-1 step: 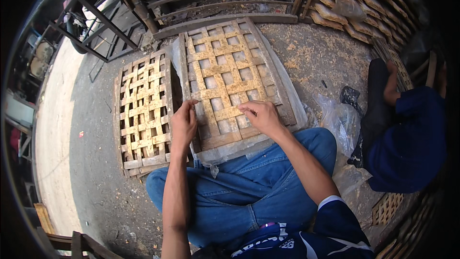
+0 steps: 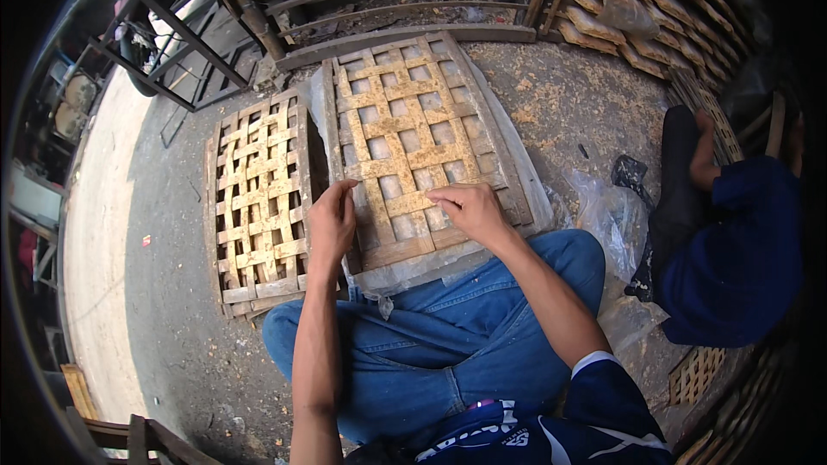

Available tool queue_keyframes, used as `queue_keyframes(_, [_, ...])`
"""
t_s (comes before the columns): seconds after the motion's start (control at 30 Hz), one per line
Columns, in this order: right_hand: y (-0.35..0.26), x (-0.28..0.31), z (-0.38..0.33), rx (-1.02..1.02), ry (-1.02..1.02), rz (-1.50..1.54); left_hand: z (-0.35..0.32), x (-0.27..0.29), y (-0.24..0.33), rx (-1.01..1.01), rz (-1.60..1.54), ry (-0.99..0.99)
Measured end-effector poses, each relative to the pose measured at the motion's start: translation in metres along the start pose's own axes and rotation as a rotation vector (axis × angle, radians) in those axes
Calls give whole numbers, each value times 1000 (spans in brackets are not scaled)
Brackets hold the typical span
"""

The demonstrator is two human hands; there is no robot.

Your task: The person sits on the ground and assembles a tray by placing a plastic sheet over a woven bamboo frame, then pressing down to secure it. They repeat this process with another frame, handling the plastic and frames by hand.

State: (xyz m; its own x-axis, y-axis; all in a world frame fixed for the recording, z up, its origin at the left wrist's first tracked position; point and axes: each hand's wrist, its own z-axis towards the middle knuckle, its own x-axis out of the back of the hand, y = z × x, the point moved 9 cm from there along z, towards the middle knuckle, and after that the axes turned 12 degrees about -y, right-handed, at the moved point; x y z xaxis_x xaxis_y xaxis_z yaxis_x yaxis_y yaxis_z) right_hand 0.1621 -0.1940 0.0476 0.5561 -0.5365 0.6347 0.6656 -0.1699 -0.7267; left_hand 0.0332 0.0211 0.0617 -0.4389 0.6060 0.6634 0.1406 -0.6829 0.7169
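Observation:
A wooden-framed panel [image 2: 405,249] with woven flat strips lies in front of my crossed legs, dusted with yellowish crumbs. My left hand [image 2: 331,222] is at its left edge, thumb and forefinger pinched together; whatever lies between them is too small to make out. Over the near part of the weave, my right hand [image 2: 472,210] has its fingertips pressed together at a crosswise strip [image 2: 405,204]. Whether it grips that strip or only touches it is unclear. Clear plastic sheeting [image 2: 525,174] shows under the panel's edges.
Close on the left lies a second woven panel [image 2: 263,294]. A slatted wooden rack [image 2: 405,34] stands beyond. Crumpled plastic [image 2: 607,215] lies at right, near a seated person in dark blue [image 2: 732,250]. Loaded trays [image 2: 655,17] are stacked far right; a dark metal frame [image 2: 177,30] stands far left.

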Motion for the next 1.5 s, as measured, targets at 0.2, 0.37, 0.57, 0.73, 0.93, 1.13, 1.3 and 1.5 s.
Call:
queue_keyframes(0.2, [4,1,0,-67,-18,69,-1,-1,6,-45,39,-26])
queue_keyframes(0.37, [3,10,5,-207,-33,-35,4,0,2,44,36,-45])
queue_keyframes(0.57, [2,12,5,117,104,-30,5,1,-13,172,-15,-23])
queue_keyframes(0.73, [3,8,8,-78,-60,-44,4,4,-8,-36,293,34])
queue_keyframes(0.93, [20,-29,-3,-199,-365,-549,-3,-36,-52,201,513,-313])
queue_keyframes(1.13, [75,64,-19,-792,5,-529,-3,-38,-61,249,435,-384])
queue_keyframes(1.3, [46,2,-15,-472,-340,-440,-2,-36,-58,199,354,-369])
queue_keyframes(1.5, [60,41,-13,-596,-79,-418,-1,-40,-59,211,387,-386])
